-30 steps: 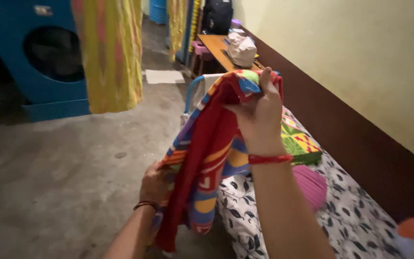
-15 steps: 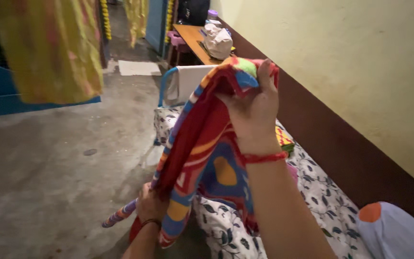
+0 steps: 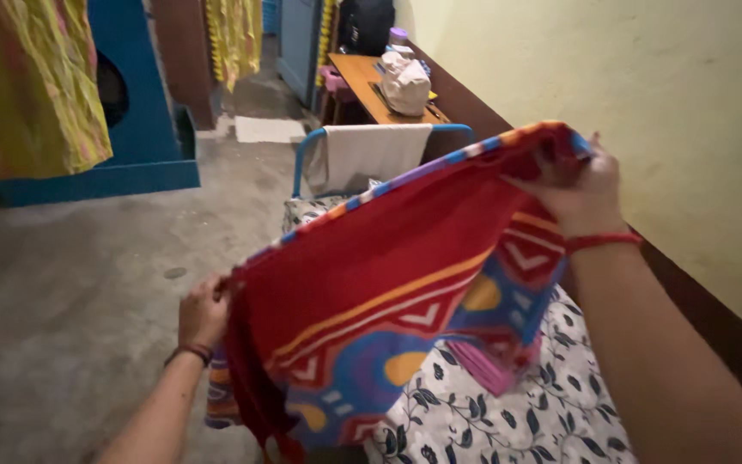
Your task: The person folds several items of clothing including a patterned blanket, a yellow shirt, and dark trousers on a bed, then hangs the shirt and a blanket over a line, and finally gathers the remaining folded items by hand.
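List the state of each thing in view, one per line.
Red cloth: spread out, held up by its top edge.
Left hand: gripping the cloth's lower corner.
Right hand: gripping its upper corner.
Bed sheet: laid flat on the bed.
White towel: draped over the blue rail.

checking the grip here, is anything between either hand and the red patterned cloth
Nothing visible. The left hand grips the red patterned cloth at its lower left edge, and the right hand pinches its upper right corner, so both touch the fabric directly. The cloth hangs stretched between them above the leaf-print bedsheet.
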